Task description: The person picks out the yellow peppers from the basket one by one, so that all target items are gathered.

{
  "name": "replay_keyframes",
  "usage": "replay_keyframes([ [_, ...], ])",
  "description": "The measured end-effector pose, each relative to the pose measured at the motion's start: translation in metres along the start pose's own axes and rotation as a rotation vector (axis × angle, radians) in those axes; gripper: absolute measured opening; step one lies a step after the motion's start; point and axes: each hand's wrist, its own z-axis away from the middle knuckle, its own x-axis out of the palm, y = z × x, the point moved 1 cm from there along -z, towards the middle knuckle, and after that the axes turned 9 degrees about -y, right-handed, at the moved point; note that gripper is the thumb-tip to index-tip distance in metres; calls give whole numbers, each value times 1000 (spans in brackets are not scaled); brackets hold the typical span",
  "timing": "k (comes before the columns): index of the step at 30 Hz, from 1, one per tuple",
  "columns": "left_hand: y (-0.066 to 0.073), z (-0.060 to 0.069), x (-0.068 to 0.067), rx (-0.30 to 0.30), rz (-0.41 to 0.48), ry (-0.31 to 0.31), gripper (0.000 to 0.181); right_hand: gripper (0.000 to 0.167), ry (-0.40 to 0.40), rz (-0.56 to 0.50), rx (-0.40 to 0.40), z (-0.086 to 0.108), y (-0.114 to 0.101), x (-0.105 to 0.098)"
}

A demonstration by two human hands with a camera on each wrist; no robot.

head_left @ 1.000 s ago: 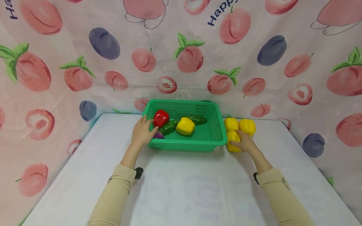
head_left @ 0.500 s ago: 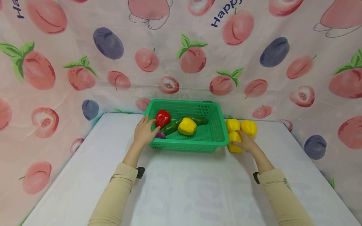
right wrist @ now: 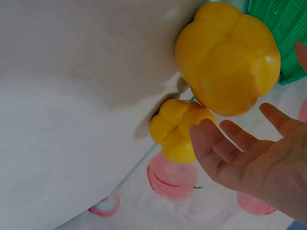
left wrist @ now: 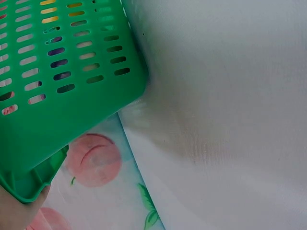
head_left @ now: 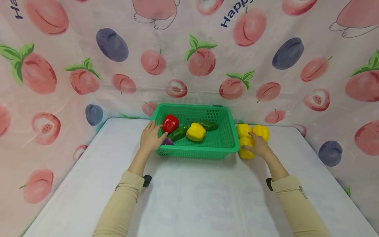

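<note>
A left hand [head_left: 149,138] gripped a green basket [head_left: 195,152] by its rim, seemingly to steady it on the table [head_left: 192,197], while the right hand [head_left: 260,146], spread, hovered at three yellow peppers [head_left: 246,154] clustered just beside the basket, likely for easy reach.

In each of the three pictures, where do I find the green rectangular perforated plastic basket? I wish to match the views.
Head: the green rectangular perforated plastic basket is near the centre, slightly below the middle.
Left wrist: it fills the upper left, cut off by the edge.
Right wrist: only a part shows, in the upper right corner.
Shared landmark: the flat white tabletop, below in head, right in left wrist, left in right wrist.
</note>
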Motion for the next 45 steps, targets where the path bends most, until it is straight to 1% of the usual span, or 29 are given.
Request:
replay_keyframes([
  [3, 0, 1, 0, -4, 3, 1, 55, 71, 23, 6, -2, -1, -2, -2],
  [8, -1, 0, 0, 3, 0, 15, 55, 65, 88, 28, -41, -2, -6, -4],
  [12, -1, -1, 0, 3, 5, 12, 55, 60, 125, 49, -68, -2, -10, -7],
  [15, -1, -2, 1, 3, 2, 5, 55, 57, 149, 35, -71, -2, -12, -8],
  [19, -1, -2, 3, 4, -2, 3, 54, 53, 180, -10, -67, -3, -15, -9],
  [24, 0, -2, 4, 2, -4, 11, 54, 52, 207, -41, -83, -5, -23, -11],
  [28, 0, -2, 3, 4, -8, 11, 55, 50, 231, -45, -101, -6, -29, -14],
  [35, -1, -1, 2, -1, -9, 10, 55, 49, 217, -75, -90, -9, -44, -17],
  [40, -1, 0, 2, -4, -10, 9, 55, 49, 233, -30, -113, -16, -54, -17],
  [45, -1, -2, 2, -5, -11, 13, 55, 51, 257, 31, -110, -23, -62, -13],
])
